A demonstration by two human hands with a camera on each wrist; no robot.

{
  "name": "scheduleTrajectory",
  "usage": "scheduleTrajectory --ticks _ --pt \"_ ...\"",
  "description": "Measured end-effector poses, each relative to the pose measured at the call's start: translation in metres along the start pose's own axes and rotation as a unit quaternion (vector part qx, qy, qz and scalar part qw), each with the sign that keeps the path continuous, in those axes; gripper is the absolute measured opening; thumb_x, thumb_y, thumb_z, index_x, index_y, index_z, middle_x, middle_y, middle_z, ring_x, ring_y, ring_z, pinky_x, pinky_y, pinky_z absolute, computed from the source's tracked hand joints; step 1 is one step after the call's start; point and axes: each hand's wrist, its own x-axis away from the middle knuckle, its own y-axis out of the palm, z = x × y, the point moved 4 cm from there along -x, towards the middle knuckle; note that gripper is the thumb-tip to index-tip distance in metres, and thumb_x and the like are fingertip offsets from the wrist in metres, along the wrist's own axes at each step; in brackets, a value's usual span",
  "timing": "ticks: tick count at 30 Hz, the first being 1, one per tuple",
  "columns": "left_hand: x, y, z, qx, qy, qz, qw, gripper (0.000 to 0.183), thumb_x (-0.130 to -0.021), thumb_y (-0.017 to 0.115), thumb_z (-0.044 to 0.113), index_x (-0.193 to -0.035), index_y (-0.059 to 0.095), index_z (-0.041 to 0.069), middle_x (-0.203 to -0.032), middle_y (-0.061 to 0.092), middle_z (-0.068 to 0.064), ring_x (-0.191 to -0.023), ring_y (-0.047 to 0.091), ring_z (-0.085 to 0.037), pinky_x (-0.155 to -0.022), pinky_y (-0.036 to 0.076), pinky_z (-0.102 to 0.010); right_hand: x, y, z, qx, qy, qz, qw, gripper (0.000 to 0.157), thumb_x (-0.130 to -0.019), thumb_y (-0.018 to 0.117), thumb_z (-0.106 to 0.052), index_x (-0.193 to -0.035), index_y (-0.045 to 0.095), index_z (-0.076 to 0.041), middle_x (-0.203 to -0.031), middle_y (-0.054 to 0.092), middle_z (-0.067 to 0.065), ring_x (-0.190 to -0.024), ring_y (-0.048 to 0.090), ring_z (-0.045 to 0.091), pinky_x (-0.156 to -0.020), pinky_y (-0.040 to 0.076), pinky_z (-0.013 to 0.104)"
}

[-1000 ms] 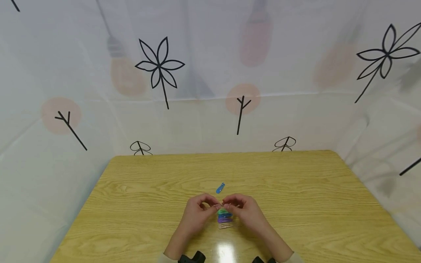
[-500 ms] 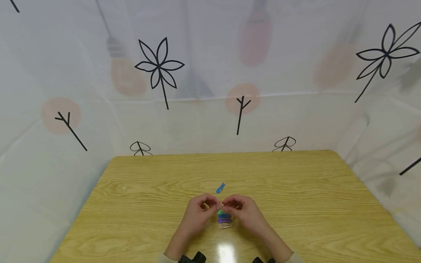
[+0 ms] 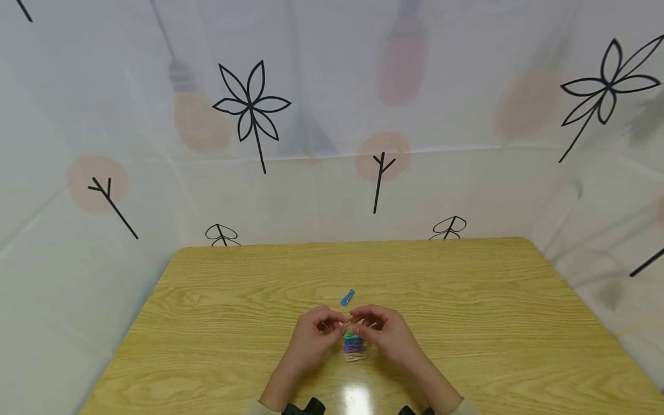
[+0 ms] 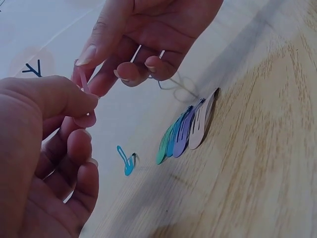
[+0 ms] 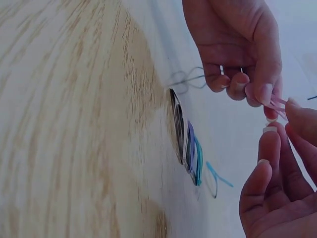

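Over the table, both hands hold one pink snap hair clip (image 4: 85, 120) by its ends. My left hand (image 3: 311, 340) pinches its rounded end between thumb and fingers, covering part of it. At the other end, the thumb and index finger of my right hand (image 3: 391, 337) grip the clip. Just below the hands lies a row of snap clips: green (image 4: 162, 151), blue (image 3: 354, 340), purple (image 4: 182, 139) and pale pink (image 4: 198, 133). Beyond the fingers, a single light blue clip (image 3: 347, 298) lies apart, its frame sprung open.
The wood-grain table (image 3: 233, 300) runs back to a white cloth backdrop (image 3: 321, 196) printed with flowers and bulbs. More of this cloth hangs along the left and right sides. Black wrist devices (image 3: 306, 406) show at the bottom edge.
The fingertips shift slightly around the pink clip, and its angle between them changes a little. Both hands stay in nearly the same place; the clips on the table have not moved.
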Motion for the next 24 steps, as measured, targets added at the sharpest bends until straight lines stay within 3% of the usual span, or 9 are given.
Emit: scheduleTrajectory --ticks 4,6,14,24 --pt "0.001 0.0 -0.001 0.002 0.001 0.0 1.0 0.014 -0.085 0.076 0.0 -0.092 0.077 0.012 -0.077 0.06 0.002 -0.073 0.054 -0.01 -0.066 0.045 -0.022 0.001 0.0 0.0 0.0 0.0 0.001 1.0 0.022 -0.089 0.076 -0.014 -0.109 0.073 -0.007 -0.098 0.071 0.005 -0.083 0.063 0.016 -0.073 0.052 0.028" --pt "0.002 -0.001 0.009 0.0 0.001 0.0 1.0 0.014 -0.085 0.074 -0.004 -0.092 0.077 0.009 -0.077 0.059 0.001 -0.071 0.052 -0.009 -0.065 0.044 -0.022 0.001 0.0 0.0 0.0 -0.001 0.001 1.0 0.021 -0.089 0.076 -0.015 -0.109 0.073 -0.007 -0.099 0.071 0.005 -0.084 0.063 0.017 -0.074 0.052 0.028" --pt "0.001 0.0 -0.001 -0.017 -0.009 0.0 0.9998 0.018 -0.084 0.074 -0.003 -0.091 0.078 0.012 -0.074 0.056 0.0 -0.067 0.046 -0.01 -0.061 0.038 -0.02 0.002 0.0 0.0 0.011 -0.001 0.005 1.0 0.017 -0.089 0.076 -0.016 -0.104 0.074 -0.008 -0.101 0.072 0.006 -0.083 0.065 0.018 -0.073 0.053 0.029" --pt "0.005 -0.005 0.041 -0.018 -0.001 0.0 0.9998 0.014 -0.082 0.071 -0.01 -0.089 0.076 0.0 -0.073 0.057 -0.007 -0.06 0.04 -0.008 -0.057 0.032 -0.018 0.001 0.0 0.0 0.005 -0.014 0.003 1.0 0.01 -0.089 0.076 -0.012 -0.099 0.074 -0.009 -0.1 0.072 0.006 -0.085 0.064 0.016 -0.072 0.053 0.029"
